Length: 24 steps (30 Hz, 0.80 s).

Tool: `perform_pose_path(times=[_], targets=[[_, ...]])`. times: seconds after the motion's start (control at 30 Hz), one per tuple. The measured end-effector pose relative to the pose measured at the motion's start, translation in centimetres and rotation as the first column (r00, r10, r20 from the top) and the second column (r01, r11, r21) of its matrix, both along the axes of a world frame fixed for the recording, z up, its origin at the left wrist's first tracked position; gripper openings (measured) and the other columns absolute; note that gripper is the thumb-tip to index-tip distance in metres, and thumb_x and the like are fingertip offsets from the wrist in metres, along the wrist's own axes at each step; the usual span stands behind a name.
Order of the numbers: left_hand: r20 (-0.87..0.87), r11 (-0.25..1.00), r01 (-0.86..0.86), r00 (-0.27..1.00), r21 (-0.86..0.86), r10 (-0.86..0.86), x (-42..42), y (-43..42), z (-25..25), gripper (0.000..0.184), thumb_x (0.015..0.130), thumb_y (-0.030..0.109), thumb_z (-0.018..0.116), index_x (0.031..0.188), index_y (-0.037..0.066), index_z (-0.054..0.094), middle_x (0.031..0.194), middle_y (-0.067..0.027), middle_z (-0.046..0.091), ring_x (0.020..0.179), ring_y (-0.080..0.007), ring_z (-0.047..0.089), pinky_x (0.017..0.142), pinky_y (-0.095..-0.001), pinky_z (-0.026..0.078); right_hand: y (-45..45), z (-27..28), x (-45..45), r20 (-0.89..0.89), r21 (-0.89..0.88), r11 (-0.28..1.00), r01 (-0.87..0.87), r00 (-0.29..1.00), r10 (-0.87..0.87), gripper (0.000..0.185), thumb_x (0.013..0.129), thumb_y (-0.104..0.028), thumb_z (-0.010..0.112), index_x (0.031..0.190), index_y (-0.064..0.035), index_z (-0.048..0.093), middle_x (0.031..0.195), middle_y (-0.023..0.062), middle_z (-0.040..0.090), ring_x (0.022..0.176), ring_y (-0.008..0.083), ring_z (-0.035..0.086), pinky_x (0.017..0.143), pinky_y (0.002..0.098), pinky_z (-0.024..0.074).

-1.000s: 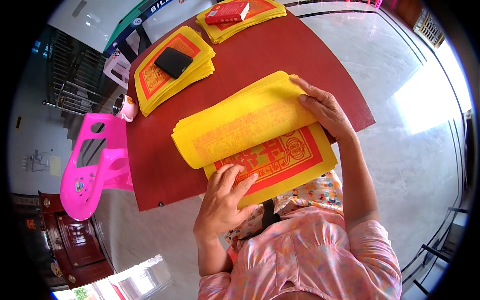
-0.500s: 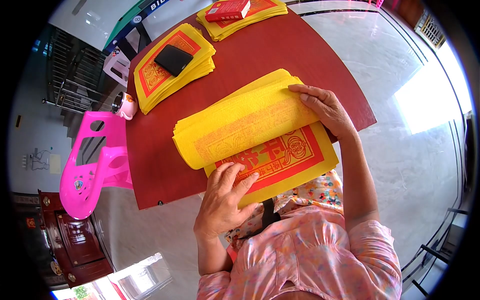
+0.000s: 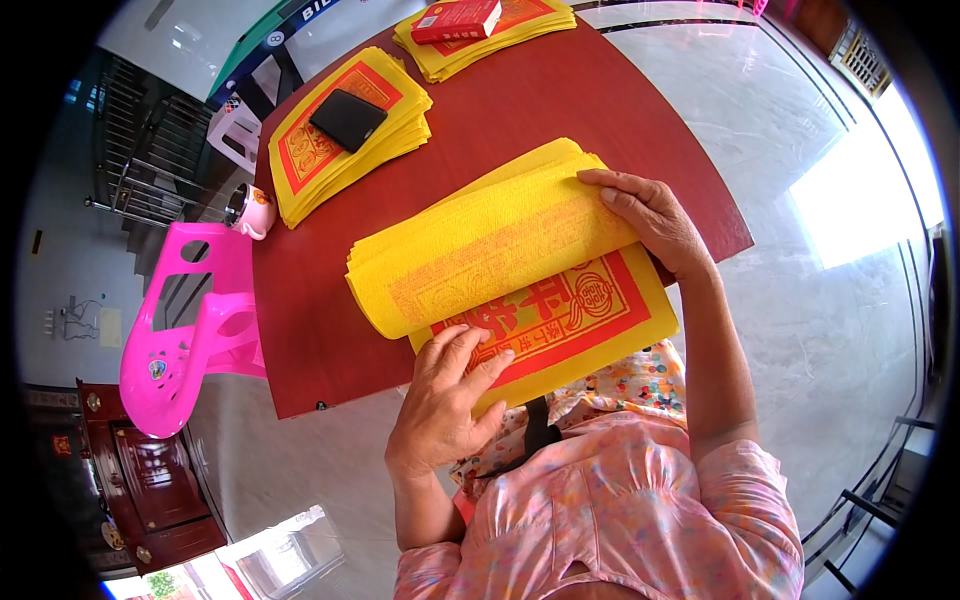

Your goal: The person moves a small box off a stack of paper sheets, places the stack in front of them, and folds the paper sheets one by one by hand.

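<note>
Yellow paper sheets (image 3: 490, 240) are folded over in a thick curl near the table's front edge. Below the curl lies a flat yellow sheet (image 3: 560, 320) with a red printed block. My right hand (image 3: 650, 220) grips the curled sheets at their upper right corner, thumb and fingers pressed together. My left hand (image 3: 442, 395) rests on the lower left part of the printed sheet, fingers somewhat apart, with its fingertips just under the curl.
On the red table (image 3: 520, 100), a black phone (image 3: 347, 121) lies on one yellow stack and a red book (image 3: 456, 20) on another. A pink mug (image 3: 252, 212) stands at the left edge, near a pink chair (image 3: 190, 330).
My right hand has shifted slightly down and left along the edge of the curled sheets. My left hand has stayed nearly still.
</note>
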<state>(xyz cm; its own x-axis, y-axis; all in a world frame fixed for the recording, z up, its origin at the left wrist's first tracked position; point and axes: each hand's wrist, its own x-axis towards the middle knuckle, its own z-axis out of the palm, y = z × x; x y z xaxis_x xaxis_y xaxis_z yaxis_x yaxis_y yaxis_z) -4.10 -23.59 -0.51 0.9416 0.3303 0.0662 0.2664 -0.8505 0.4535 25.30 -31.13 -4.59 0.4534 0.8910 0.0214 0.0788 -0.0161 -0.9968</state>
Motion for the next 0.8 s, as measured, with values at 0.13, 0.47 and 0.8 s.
perform_pose_path(times=[0.13,0.47,0.8], targets=[[0.013,1.0,0.012,1.0,0.004,-0.012,-0.1,-0.1,0.3,0.051,0.064,0.008,0.07,0.115,0.004,0.063,0.125,-0.0198,0.052,0.121,-0.0368,0.045,0.102,-0.0447,0.038,0.0,-0.1,0.1,0.019,0.005,1.0,-0.005,1.0,0.005,0.031,0.097,-0.022,0.05,0.121,-0.0064,0.063,0.105,0.0097,0.066,0.089,0.0144,0.063,0.081,0.0271,0.0515],[0.125,0.993,-0.115,0.986,0.031,0.111,-1.5,0.7,1.4,0.051,0.062,0.0,0.065,0.113,0.001,0.063,0.12,-0.0193,0.056,0.111,-0.0365,0.055,0.096,-0.0421,0.045,0.0,-0.2,0.1,-0.013,0.008,1.0,-0.002,1.0,0.002,0.031,0.097,-0.022,0.05,0.121,-0.0068,0.063,0.106,0.0098,0.066,0.089,0.0145,0.063,0.081,0.0269,0.0522],[0.384,0.967,-0.254,0.891,-0.019,0.242,-2.8,1.9,1.1,0.026,0.065,-0.005,0.071,0.09,-0.003,0.065,0.088,-0.0107,0.061,0.084,-0.0275,0.06,0.073,-0.0346,0.05,-0.1,0.1,0.1,-0.021,0.01,1.0,-0.015,1.0,0.015,0.031,0.097,-0.024,0.052,0.12,-0.0058,0.063,0.105,0.0087,0.066,0.091,0.0138,0.062,0.083,0.0266,0.0501]])
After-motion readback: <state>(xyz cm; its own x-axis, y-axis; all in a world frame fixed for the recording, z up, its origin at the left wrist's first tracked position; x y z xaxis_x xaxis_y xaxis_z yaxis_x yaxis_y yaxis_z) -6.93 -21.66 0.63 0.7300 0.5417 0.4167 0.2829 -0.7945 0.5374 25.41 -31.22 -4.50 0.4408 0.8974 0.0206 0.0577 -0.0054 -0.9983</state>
